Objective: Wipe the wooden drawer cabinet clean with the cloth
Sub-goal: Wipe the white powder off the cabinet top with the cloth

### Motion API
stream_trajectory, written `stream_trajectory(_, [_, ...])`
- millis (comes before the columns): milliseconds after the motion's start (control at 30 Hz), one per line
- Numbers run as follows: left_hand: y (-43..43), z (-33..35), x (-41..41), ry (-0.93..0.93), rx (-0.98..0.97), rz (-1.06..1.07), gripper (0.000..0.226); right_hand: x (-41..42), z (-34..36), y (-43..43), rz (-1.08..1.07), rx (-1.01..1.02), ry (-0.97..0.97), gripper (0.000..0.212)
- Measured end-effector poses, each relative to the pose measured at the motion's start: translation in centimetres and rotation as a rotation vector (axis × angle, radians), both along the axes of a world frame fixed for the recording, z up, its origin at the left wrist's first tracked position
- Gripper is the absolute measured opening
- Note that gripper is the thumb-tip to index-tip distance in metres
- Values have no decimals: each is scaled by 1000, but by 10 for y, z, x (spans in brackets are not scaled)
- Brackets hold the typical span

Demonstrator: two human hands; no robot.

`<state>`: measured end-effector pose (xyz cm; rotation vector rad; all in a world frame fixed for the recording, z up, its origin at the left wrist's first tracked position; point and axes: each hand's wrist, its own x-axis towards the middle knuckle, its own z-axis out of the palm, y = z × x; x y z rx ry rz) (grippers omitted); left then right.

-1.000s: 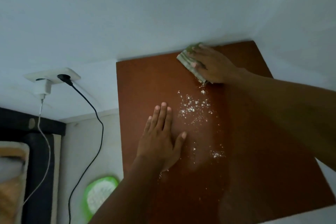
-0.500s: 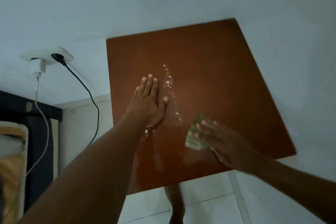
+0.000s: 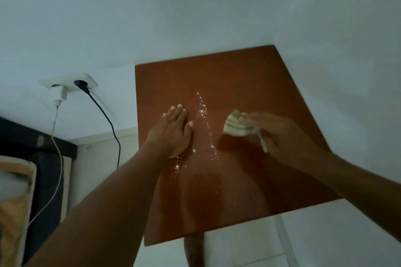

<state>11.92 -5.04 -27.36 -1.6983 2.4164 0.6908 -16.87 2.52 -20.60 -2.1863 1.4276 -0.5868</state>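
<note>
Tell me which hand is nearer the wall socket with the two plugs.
Left. The left hand lies flat on the cabinet top, on the side toward the wall socket. The right hand, gripping the cloth, is beyond the white powder line, farther away.

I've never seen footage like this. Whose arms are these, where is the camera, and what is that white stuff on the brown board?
There is no machine here: a person wears a wide-angle camera on the head, looking down at their own bare arms. The brown board is the top of a wooden cabinet standing in a corner of white walls. The left hand lies flat on it, palm down. The right hand, blurred by motion, holds a folded green-striped cloth. Between the hands runs a thin line of white powder, not yet wiped away. On the left wall, a socket holds a white charger and a black plug.
</note>
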Motion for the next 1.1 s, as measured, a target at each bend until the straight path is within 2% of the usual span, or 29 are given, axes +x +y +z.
stream_trajectory(100, [17, -5, 26, 8, 2, 20, 70, 28, -10, -115, -108, 13, 47, 36])
stream_trajectory(233, [30, -19, 41, 49, -20, 7, 74, 68, -23, -231, -186, 30, 128, 52])
stream_trajectory(333, [30, -26, 41, 50, -67, 13, 79, 88, -39, -276, -102, 85, 204, 56])
stream_trajectory(400, [30, -26, 40, 65, -77, 19, 81, 92, -62, -275, 13, 116, 319, 57])
stream_trajectory(533, [30, -28, 42, 78, -70, 19, 80, 89, -97, -235, 64, -11, 510, 61])
stream_trajectory(667, [29, -30, 44, 102, -55, 8, 76, 81, -91, -165, 181, -50, 597, 64])
stream_trajectory(867, [28, -32, 44, 93, -64, 13, 74, 62, -86, 28, 352, 3, 597, 64])
stream_trajectory(967, [28, -30, 41, 64, -66, 22, 75, 44, -95, 112, 404, -45, 498, 61])
stream_trajectory(1033, [28, -29, 40, 36, -65, 21, 75, 38, -97, 150, 334, -36, 330, 63])
stream_trajectory(1100, [28, -28, 38, 9, -50, 30, 73, 38, -94, 173, 295, -17, 187, 44])
